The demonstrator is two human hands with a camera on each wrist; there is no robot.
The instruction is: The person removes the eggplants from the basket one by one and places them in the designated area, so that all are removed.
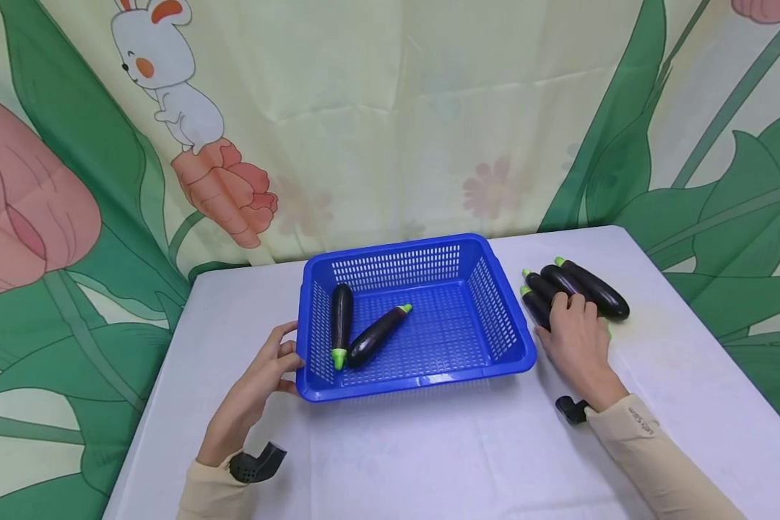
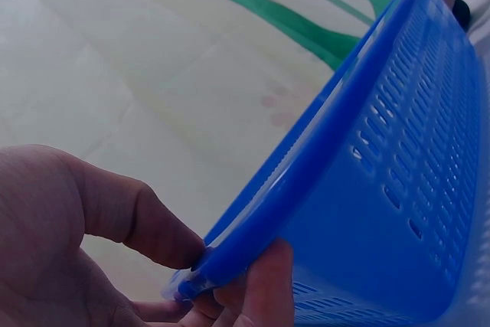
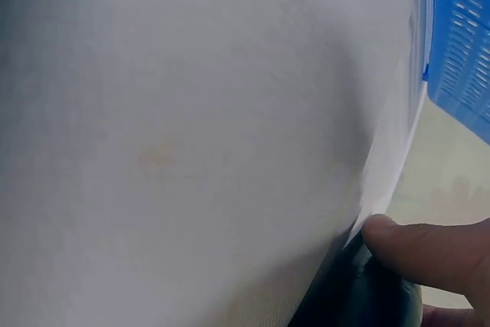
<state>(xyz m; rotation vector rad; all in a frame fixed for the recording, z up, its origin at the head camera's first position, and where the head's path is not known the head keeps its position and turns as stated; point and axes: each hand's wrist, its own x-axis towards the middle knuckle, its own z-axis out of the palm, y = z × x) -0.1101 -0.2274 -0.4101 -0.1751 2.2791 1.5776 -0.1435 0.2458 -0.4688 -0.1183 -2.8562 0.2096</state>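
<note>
L grip (image 1: 258, 385) pinching bskt (image 1: 422, 380) rim, R grip (image 1: 578, 343) holding eggplant (image 3: 360, 289), 2 others (image 1: 378, 336) in bskt

The blue basket (image 1: 416, 382) is open from above: a hand could come down onto its right part, while two eggplants (image 1: 342, 318) take up the left. The left hand (image 1: 260, 383), gripping the rim, blocks the left side. Only a narrow strip of white cloth (image 1: 403, 462) separates the right wall from the right hand (image 1: 578, 343) and the eggplant cluster (image 1: 594, 289). In front, a wide passage runs between the forearms; behind, the curtain (image 1: 364, 144) bars the way.
</note>
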